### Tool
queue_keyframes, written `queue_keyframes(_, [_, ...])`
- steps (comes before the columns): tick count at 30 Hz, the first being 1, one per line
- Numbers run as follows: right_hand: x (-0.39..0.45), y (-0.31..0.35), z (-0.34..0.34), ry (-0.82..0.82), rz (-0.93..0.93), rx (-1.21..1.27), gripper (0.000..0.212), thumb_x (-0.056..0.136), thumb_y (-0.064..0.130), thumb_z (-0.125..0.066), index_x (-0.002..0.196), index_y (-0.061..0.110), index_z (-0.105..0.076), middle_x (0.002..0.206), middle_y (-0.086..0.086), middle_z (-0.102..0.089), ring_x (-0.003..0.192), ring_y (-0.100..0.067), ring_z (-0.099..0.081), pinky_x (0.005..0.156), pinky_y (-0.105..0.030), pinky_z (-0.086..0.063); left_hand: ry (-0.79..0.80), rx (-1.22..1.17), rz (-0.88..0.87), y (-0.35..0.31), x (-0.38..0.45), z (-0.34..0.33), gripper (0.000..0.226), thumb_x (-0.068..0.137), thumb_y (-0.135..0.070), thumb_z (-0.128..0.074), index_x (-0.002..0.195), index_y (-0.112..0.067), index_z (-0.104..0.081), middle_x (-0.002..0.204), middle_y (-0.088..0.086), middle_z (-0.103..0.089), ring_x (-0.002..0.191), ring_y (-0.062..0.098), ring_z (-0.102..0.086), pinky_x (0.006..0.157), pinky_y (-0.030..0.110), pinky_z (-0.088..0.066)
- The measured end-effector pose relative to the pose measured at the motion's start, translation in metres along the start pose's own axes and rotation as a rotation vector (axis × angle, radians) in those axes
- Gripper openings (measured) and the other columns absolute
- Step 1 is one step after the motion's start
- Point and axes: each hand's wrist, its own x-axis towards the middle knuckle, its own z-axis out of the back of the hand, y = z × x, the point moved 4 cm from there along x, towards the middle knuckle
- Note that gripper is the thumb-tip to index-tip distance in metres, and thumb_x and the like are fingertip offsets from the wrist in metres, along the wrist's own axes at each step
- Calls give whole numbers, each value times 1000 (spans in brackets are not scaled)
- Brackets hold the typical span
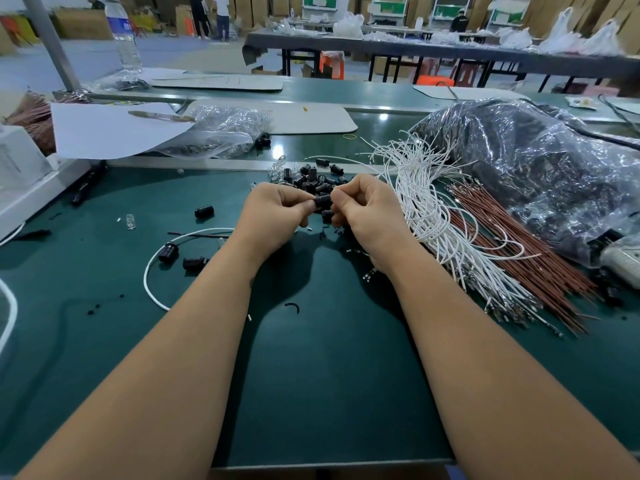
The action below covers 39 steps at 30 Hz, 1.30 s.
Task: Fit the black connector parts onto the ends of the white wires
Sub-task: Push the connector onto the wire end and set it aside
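My left hand (277, 213) and my right hand (367, 213) meet above the green table and together pinch one black connector part (322, 201) between their fingertips. Just behind them lies a heap of loose black connector parts (313, 176). A thick bundle of white wires (429, 209) with metal terminals fans out to the right of my right hand. On the left, a single white wire (152, 289) curves across the mat with a black connector part (168, 252) at its end. Whether a wire sits in the held part is hidden by my fingers.
Red-brown wires (512, 244) lie beside the white bundle, under a large clear plastic bag (519, 161). A smaller plastic bag (221, 133) and a sheet of paper (110, 129) sit at the back left. Stray black parts (204, 212) dot the green table (329, 375).
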Motion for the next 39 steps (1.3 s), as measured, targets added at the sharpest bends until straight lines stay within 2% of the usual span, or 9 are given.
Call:
queue_keyframes(8, [-2, 1, -2, 21, -24, -8, 20, 95, 6, -57, 77, 14, -55, 64, -1, -62, 49, -3, -57, 52, -17, -49, 22, -118, 58, 5, 0, 4, 25, 86, -7, -68, 70, -26, -73, 48, -6, -57, 59, 16, -47, 63, 27, -40])
queue_keyframes(11, [-3, 1, -3, 19, -1, -59, 22, 94, 6, -58, 74, 15, -53, 63, -1, -61, 49, -4, -57, 54, -22, -53, 49, -123, 80, 6, 1, 3, 31, 85, -4, -68, 63, -26, -73, 53, 1, -56, 56, 15, -44, 60, 27, -38])
queue_keyframes(16, [-4, 3, -6, 25, 53, -190, 25, 95, 9, -57, 73, 19, -49, 65, -2, -62, 57, -13, -59, 67, -42, -55, 53, -156, 106, 6, 0, 3, 27, 85, 0, -67, 69, -22, -72, 67, 11, -59, 55, 13, -44, 59, 25, -39])
queue_keyframes(21, [-7, 5, -7, 14, 77, -215, 27, 95, 11, -56, 72, 21, -47, 64, 2, -60, 58, -13, -59, 69, -45, -55, 45, -152, 113, 6, 0, 4, 26, 84, -1, -68, 69, -22, -72, 67, 10, -61, 54, 8, -47, 60, 21, -42])
queue_keyframes(23, [-8, 5, -7, 6, 80, -225, 26, 95, 11, -57, 73, 21, -47, 68, -3, -62, 63, -21, -62, 70, -46, -56, 46, -144, 115, 7, 1, 4, 26, 84, -2, -68, 70, -23, -72, 69, 11, -62, 58, 11, -49, 64, 24, -44])
queue_keyframes(26, [-10, 7, -7, -23, 98, -235, 22, 95, 14, -56, 75, 20, -49, 77, -9, -64, 73, -28, -64, 68, -41, -54, 40, -150, 115, 9, 1, 1, 28, 85, -5, -67, 67, -27, -73, 66, 6, -63, 61, 13, -50, 64, 25, -44])
queue_keyframes(30, [-11, 6, -7, -64, 90, -202, 13, 94, 20, -58, 83, 17, -52, 73, 6, -59, 61, 4, -54, 56, -10, -41, 44, -113, 80, 6, 3, -4, 20, 87, -8, -65, 77, -22, -75, 48, -16, -56, 47, -2, -44, 53, 11, -38])
queue_keyframes(35, [-5, 9, -6, -106, 95, -178, 19, 96, 17, -56, 79, 21, -49, 73, 6, -56, 65, -4, -51, 58, -9, -39, 14, -76, 88, 5, 8, -2, 15, 88, -14, -67, 77, -23, -73, 64, -6, -65, 56, 4, -50, 57, 16, -42])
queue_keyframes(39, [0, 9, -7, -137, 97, -168, 22, 95, 14, -55, 78, 25, -50, 73, 7, -54, 63, -1, -48, 60, -11, -39, 20, -76, 89, 7, 13, -2, 14, 88, -16, -66, 78, -23, -73, 61, -9, -62, 53, 3, -48, 51, 12, -41])
